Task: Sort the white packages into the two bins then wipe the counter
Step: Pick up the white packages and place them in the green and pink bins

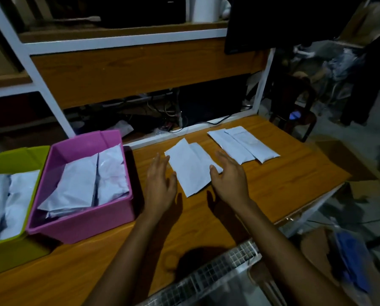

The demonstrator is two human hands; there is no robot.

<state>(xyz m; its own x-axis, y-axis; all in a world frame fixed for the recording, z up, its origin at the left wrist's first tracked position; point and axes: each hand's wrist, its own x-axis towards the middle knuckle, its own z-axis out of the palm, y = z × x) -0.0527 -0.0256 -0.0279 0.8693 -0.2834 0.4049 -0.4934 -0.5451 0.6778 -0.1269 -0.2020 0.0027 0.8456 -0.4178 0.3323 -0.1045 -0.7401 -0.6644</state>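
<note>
Packages (190, 167), two white flat overlapping ones, lie on our orange wooden bench (284, 180), long axis far-to-near, between left grip (160, 184) and right grip (228, 177); both grips spread, empty; we judge right one nearer.

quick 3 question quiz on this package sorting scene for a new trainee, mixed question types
1. True or false: the pink plastic bin is empty.
2. What stands directly left of the pink bin? A) a lime-green plastic bin B) a red bucket C) a metal tray
3. Fill in: the left hand and right hand are both ___, either side of the nearer white paper packages on the wooden counter.
Key: 1 false; 2 A; 3 open.
</note>
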